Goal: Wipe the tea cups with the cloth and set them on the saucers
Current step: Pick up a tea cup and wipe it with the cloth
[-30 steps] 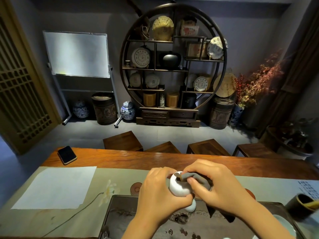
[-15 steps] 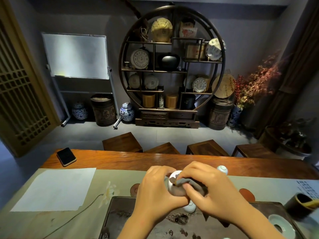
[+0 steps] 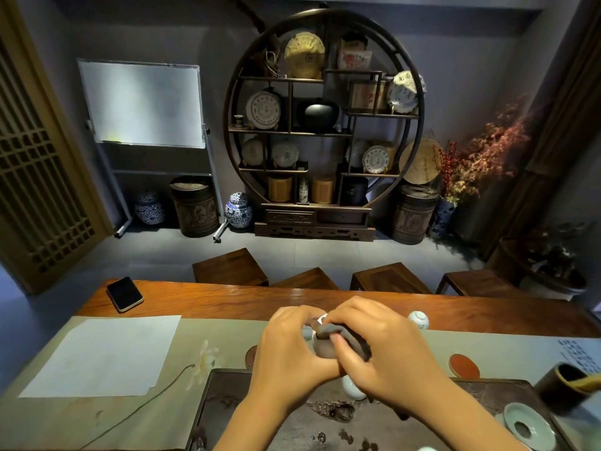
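Observation:
My left hand [image 3: 292,349] grips a small white tea cup [image 3: 309,333] above the tea tray, and the cup is mostly hidden by fingers and cloth. My right hand [image 3: 380,353] presses a grey-brown cloth [image 3: 341,340] over and into the cup. Another white cup [image 3: 353,387] stands on the dark tea tray [image 3: 227,398] just below my hands. A third cup [image 3: 418,319] sits on the table behind my right hand. One red-brown round saucer [image 3: 464,366] lies to the right and another saucer [image 3: 250,356] peeks out left of my left hand.
A phone [image 3: 125,294] and a white paper sheet [image 3: 104,353] lie on the left of the table. A pale green lid rest [image 3: 528,424] and a dark holder [image 3: 562,385] sit at the right. Wooden stools [image 3: 387,278] stand beyond the table's far edge.
The cloth has worked further over the cup, so less of the white cup shows. The view tilted down a little, revealing the third cup and the right saucer.

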